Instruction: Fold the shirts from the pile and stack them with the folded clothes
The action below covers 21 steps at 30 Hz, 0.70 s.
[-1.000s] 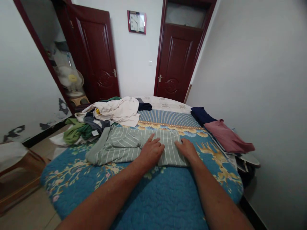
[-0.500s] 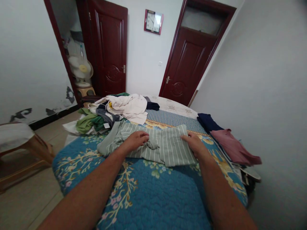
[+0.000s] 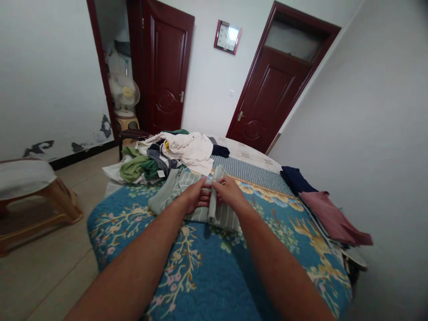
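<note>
A grey-green garment (image 3: 190, 178) with white stripes lies across the bed in front of me; whether it is a shirt or trousers I cannot tell. Its right part is turned up and folded over toward the left. My right hand (image 3: 230, 191) pinches this raised, folded edge near the middle of the garment. My left hand (image 3: 195, 196) rests on the cloth just left of the fold, its fingers stretched out toward it. Part of the garment is hidden behind both hands.
A heap of loose clothes (image 3: 187, 149) lies at the far left of the bed. Along the right edge are a folded pink garment (image 3: 329, 214) and a navy one (image 3: 297, 179). A stool (image 3: 40, 191) stands at the left, and a wall (image 3: 377, 133) runs along the right.
My right hand has moved left, bringing the garment's right end up and over toward the middle. My left hand stays near the middle. The view has shifted slightly.
</note>
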### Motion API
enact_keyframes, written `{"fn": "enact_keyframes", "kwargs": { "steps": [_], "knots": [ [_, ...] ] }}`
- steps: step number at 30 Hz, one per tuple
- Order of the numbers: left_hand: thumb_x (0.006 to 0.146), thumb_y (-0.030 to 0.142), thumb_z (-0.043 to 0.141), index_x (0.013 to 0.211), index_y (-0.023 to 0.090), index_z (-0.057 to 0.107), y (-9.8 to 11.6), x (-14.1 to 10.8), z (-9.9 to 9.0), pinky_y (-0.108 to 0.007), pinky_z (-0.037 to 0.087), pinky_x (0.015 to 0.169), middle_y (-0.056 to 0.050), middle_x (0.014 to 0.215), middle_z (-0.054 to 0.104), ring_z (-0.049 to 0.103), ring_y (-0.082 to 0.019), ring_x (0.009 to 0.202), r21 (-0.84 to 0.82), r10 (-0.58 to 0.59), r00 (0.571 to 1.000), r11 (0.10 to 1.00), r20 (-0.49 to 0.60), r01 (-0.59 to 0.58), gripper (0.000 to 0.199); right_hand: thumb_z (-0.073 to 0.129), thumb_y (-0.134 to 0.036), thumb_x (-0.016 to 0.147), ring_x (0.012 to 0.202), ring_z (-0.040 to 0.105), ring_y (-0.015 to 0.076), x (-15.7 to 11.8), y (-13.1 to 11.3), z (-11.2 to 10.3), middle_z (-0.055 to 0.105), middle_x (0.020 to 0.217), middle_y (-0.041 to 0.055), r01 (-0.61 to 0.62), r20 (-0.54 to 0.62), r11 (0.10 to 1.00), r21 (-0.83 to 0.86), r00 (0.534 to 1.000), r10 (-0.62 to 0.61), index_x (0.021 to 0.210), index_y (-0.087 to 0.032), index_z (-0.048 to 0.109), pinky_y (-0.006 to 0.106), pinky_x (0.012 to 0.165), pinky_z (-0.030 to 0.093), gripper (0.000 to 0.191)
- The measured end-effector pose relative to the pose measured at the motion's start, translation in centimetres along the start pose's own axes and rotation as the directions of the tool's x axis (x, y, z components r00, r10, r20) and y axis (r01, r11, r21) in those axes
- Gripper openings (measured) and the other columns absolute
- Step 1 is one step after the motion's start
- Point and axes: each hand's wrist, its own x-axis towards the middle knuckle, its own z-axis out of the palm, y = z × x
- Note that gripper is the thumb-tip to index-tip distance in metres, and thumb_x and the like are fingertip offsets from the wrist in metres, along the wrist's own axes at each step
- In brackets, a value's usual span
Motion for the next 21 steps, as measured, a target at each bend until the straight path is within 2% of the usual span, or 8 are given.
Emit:
{"fn": "enact_keyframes", "kwargs": {
  "steps": [3, 5, 8, 11, 14, 16, 18, 21],
  "knots": [
    [0.096, 0.065, 0.055, 0.108, 0.015, 0.071, -0.6, 0.4, -0.2, -0.037, 0.062, 0.073, -0.012, 0.09, 0.079, 0.076, -0.024, 0.075, -0.003, 0.046, 0.999, 0.999, 0.025, -0.045, 0.054, 0.055, -0.036, 0.092, 0.065, 0.069, 0.0172, -0.4, 0.9, 1.6, 0.072, 0.084, 0.0016, 0.005, 0.039, 0.994, 0.108, 0.999, -0.009, 0.104, -0.023, 0.059, 0.029, 0.063, 0.055, 0.018],
    [0.088, 0.055, 0.069, 0.104, 0.015, 0.071, -1.0, 0.6, -0.3, -0.039, 0.062, 0.076, -0.012, 0.093, 0.08, 0.076, -0.027, 0.08, 0.123, 0.1, 0.995, 0.988, -0.01, -0.098, 0.043, 0.05, -0.034, 0.094, 0.077, 0.072, 0.0184, -0.9, 1.9, 1.0, 0.075, 0.092, 0.0041, 0.122, -0.084, 0.992, -0.02, 0.989, -0.123, 0.105, -0.022, 0.064, 0.031, 0.075, 0.057, 0.021],
    [0.086, 0.037, 0.072, 0.113, 0.016, 0.07, -1.4, 0.8, -0.3, -0.04, 0.06, 0.088, -0.014, 0.106, 0.081, 0.076, -0.03, 0.098, 0.459, 0.272, 0.956, 0.867, -0.106, -0.196, 0.035, 0.046, -0.032, 0.096, 0.105, 0.07, 0.0235, -1.6, 4.1, -0.6, 0.076, 0.109, 0.0102, 0.263, -0.253, 0.905, -0.334, 0.9, -0.355, 0.109, -0.02, 0.071, 0.038, 0.101, 0.053, 0.03],
    [0.091, 0.026, 0.065, 0.138, 0.017, 0.062, -1.5, 0.6, 0.1, -0.04, 0.054, 0.102, -0.016, 0.127, 0.077, 0.072, -0.029, 0.118, 0.741, 0.458, 0.876, 0.639, -0.15, -0.207, 0.048, 0.045, -0.032, 0.099, 0.133, 0.059, 0.0272, -1.7, 6.7, -1.3, 0.07, 0.136, 0.0166, 0.317, -0.224, 0.8, -0.509, 0.849, -0.479, 0.131, -0.015, 0.069, 0.044, 0.121, 0.04, 0.044],
    [0.096, 0.026, 0.061, 0.163, 0.016, 0.038, -1.3, -0.2, 0.8, -0.041, 0.054, 0.1, -0.019, 0.127, 0.075, 0.073, -0.031, 0.115, 0.919, 0.513, 0.842, 0.391, -0.168, -0.055, 0.071, 0.046, -0.038, 0.104, 0.15, 0.046, 0.0275, -1.6, 8.9, -0.8, 0.055, 0.158, 0.0172, 0.333, -0.08, 0.738, -0.586, 0.883, -0.462, 0.15, -0.014, 0.06, 0.047, 0.127, 0.032, 0.053],
    [0.099, 0.029, 0.058, 0.166, 0.021, 0.034, -1.3, -0.9, 1.3, -0.042, 0.055, 0.095, -0.02, 0.13, 0.071, 0.074, -0.032, 0.109, 0.981, 0.552, 0.822, 0.191, -0.143, 0.042, 0.072, 0.044, -0.042, 0.107, 0.155, 0.041, 0.0286, -1.6, 9.8, -0.2, 0.049, 0.165, 0.0161, 0.306, -0.013, 0.722, -0.621, 0.917, -0.399, 0.155, -0.016, 0.056, 0.049, 0.128, 0.031, 0.055],
    [0.101, 0.027, 0.053, 0.159, 0.028, 0.048, -1.4, -1.3, 1.4, -0.043, 0.055, 0.095, -0.019, 0.141, 0.064, 0.071, -0.032, 0.115, 0.999, 0.602, 0.798, -0.008, -0.033, 0.047, 0.059, 0.043, -0.044, 0.109, 0.157, 0.039, 0.0299, -1.6, 10.2, 0.3, 0.046, 0.167, 0.0148, 0.279, 0.008, 0.717, -0.639, 0.934, -0.357, 0.157, -0.019, 0.055, 0.052, 0.128, 0.03, 0.055],
    [0.102, 0.02, 0.047, 0.144, 0.028, 0.064, -2.0, -1.1, 1.3, -0.045, 0.048, 0.109, -0.015, 0.15, 0.06, 0.06, -0.032, 0.135, 0.971, 0.559, 0.802, -0.219, 0.209, -0.1, 0.046, 0.044, -0.044, 0.108, 0.157, 0.038, 0.03, -1.5, 10.1, 0.2, 0.045, 0.168, 0.016, 0.253, -0.055, 0.747, -0.615, 0.931, -0.361, 0.159, -0.018, 0.052, 0.05, 0.127, 0.031, 0.057]
  ]
}}
